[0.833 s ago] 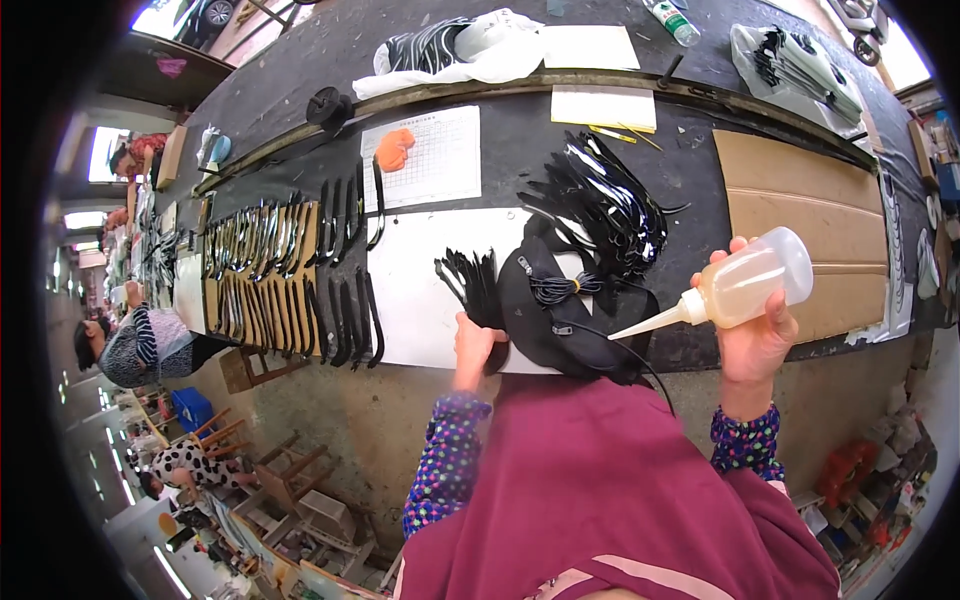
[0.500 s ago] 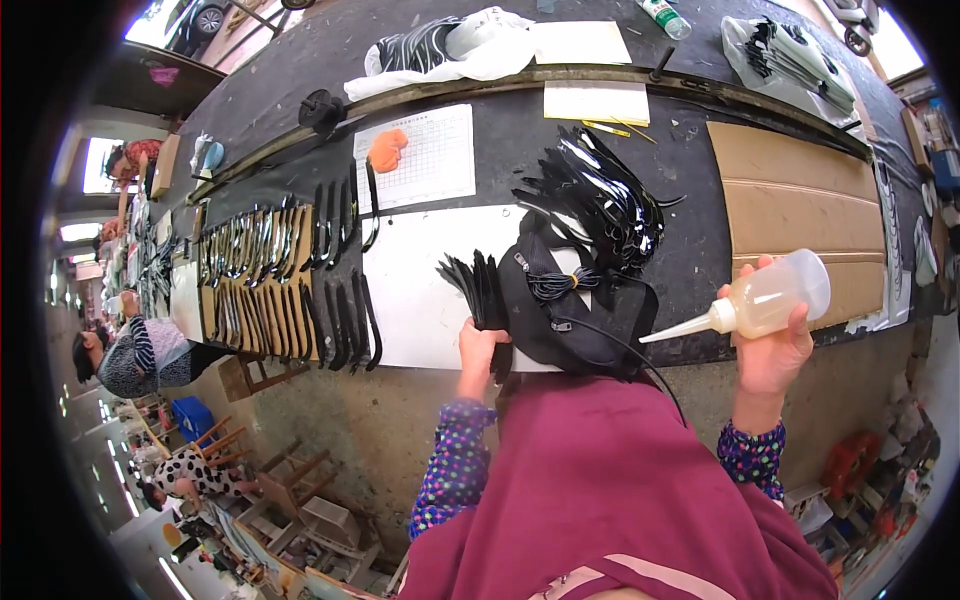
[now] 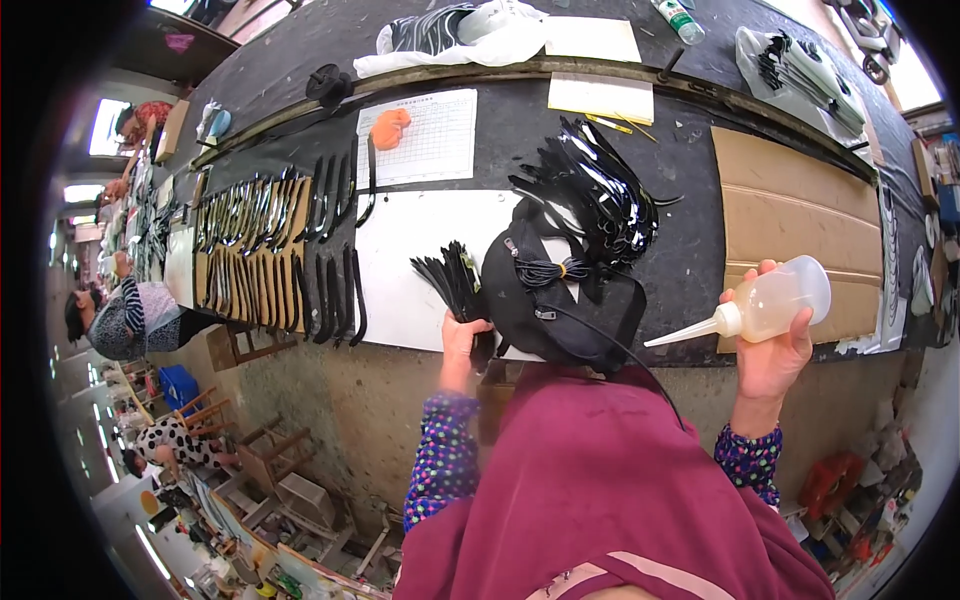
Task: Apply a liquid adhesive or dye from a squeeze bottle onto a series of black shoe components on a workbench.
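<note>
My left hand (image 3: 463, 343) is closed round a bundle of thin black strips (image 3: 452, 283), their ends fanning out above my fingers. It is at the table's near edge, just left of a black zippered bag (image 3: 515, 290) with a coiled black cable (image 3: 553, 270) on it. My right hand (image 3: 772, 362) grips a translucent squeeze bottle (image 3: 790, 298) with pale liquid inside. The bottle lies tilted over the near table edge, its long nozzle pointing left toward the bag. Behind the bag sits a loose pile of glossy black strips (image 3: 610, 190). A white board (image 3: 410, 245) lies beside the bundle.
Rows of black strips (image 3: 250, 285) lie on cardboard at the left. A printed sheet (image 3: 440, 140) carries an orange lump (image 3: 389, 128). Brown cardboard (image 3: 795, 210) lies at right. A long bar (image 3: 470, 73) crosses the table, plastic-wrapped strips (image 3: 800, 75) beyond. Other people work at far left.
The bundle in my left hand has shifted a little left, away from the bag. My right hand still holds the bottle in nearly the same place. The whole view has moved slightly.
</note>
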Motion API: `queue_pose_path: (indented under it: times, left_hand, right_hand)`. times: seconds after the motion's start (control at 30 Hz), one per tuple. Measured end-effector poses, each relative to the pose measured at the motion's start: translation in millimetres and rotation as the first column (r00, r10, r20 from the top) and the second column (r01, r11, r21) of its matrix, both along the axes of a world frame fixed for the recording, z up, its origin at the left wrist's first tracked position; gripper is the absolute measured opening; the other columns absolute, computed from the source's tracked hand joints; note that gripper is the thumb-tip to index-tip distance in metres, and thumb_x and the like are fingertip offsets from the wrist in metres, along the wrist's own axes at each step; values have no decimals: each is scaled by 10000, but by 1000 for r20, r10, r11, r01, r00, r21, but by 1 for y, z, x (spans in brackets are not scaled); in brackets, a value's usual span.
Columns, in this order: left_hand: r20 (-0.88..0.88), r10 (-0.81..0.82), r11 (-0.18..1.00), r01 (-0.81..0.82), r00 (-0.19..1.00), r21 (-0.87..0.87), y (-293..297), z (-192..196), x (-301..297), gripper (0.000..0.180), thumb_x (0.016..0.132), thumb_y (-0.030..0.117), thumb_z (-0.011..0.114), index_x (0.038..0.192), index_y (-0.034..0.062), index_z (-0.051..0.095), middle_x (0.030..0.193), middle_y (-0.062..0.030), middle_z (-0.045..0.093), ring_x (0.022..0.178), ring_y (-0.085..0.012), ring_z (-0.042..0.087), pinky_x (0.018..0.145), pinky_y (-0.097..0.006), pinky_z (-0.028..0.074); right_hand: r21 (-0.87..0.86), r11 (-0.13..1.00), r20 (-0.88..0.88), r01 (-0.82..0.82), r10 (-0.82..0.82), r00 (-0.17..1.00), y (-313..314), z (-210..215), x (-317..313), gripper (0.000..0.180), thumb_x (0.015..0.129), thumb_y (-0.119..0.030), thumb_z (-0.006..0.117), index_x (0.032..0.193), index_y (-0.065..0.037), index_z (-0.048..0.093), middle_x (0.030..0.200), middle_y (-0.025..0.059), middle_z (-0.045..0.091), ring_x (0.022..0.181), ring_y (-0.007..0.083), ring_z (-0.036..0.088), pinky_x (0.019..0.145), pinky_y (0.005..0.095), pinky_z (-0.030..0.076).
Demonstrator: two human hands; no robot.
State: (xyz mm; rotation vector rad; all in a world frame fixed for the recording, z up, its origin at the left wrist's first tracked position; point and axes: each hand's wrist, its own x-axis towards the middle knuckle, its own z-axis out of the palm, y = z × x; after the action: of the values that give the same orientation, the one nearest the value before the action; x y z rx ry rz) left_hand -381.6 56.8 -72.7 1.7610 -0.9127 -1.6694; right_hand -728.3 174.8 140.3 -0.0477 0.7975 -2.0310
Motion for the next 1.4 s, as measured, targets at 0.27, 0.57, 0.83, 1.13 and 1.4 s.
queue_pose_path:
  times: [0.27, 0.57, 0.83, 1.13, 1.4]
  left_hand:
    - [157, 247, 956, -215, 956, -199, -14, 0, 2, 352, 538, -11, 661, 856, -13, 510, 720, -72, 565, 602, -176, 554, 572, -286, 454]
    - [798, 94, 991, 16, 596, -129, -55, 12, -49, 621, 585, 223, 731, 984, -46, 338, 936, -296, 540, 923, -422, 520, 817, -422, 389]
    - [772, 8, 990, 106, 636, -97, -56, 12, -30, 621, 526, 128, 683, 1034, -17, 356, 884, -271, 564, 857, -396, 560, 802, -403, 428]
    - [472, -116, 962, 217, 874, -166, -55, 7, 5, 643, 506, 171, 783, 992, -16, 405, 909, -189, 578, 842, -269, 580, 763, -342, 447]
    - [732, -90, 949, 280, 675, -142, -31, 6, -4, 609, 570, 176, 749, 1029, 1, 388, 1009, -225, 508, 981, -362, 478, 827, -428, 381]
  right_hand:
    - [51, 998, -47, -48, 51, 998, 13, -6, -42, 654, 697, -300, 692, 1197, -24, 373, 1158, 116, 448, 1043, 292, 452, 846, 513, 397]
    - [68, 993, -7, -99, 100, 995, 6, -7, -38, 629, 678, -287, 702, 1164, -14, 411, 1124, 124, 478, 1066, 304, 449, 853, 507, 398]
    - [91, 995, -41, -32, 36, 999, 2, -7, -30, 658, 690, -299, 695, 1193, -21, 374, 1139, 116, 462, 1044, 290, 454, 846, 504, 406]
    - [59, 994, -47, -88, 91, 995, -19, -10, -4, 634, 722, -306, 670, 1207, -36, 364, 1149, 119, 451, 1039, 284, 463, 829, 508, 408]
    - [17, 991, -6, -130, 130, 991, -46, -4, 33, 636, 717, -288, 679, 1212, -45, 363, 1165, 125, 453, 1051, 283, 466, 845, 519, 398]
